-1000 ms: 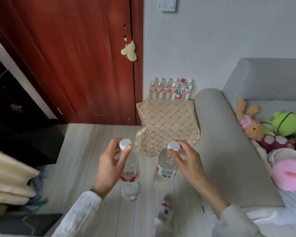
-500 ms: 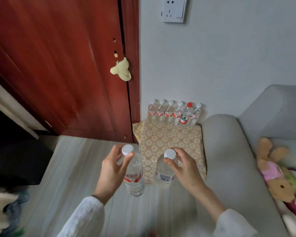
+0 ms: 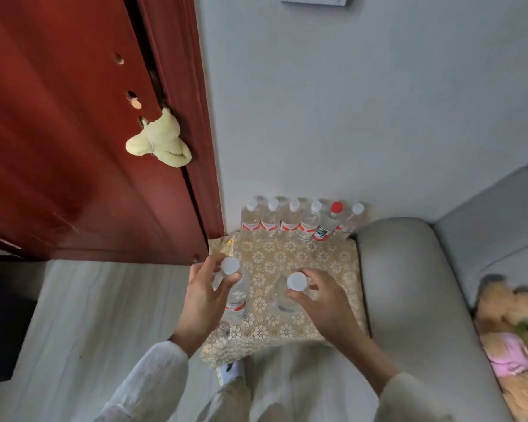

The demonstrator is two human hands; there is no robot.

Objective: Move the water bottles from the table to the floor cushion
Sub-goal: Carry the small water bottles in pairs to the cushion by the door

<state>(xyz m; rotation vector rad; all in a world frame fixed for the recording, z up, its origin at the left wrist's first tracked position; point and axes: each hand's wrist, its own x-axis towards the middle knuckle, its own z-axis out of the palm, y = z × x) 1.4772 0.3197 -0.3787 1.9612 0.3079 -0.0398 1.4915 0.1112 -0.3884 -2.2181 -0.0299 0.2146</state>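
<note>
I hold one bottle in each hand by the neck, fingers clamped just under the cap: my left hand (image 3: pixel 203 295) on the left bottle (image 3: pixel 236 303), my right hand (image 3: pixel 323 296) on the right bottle (image 3: pixel 284 295). Both hang upright, long axis vertical, directly over the near half of the cushion (image 3: pixel 333 263). A row of bottles (image 3: pixel 299 222) already stands along its far edge, against the wall. The free patch lies straight below and slightly ahead, so I judge the move is simply down, both hands equally near.
</note>
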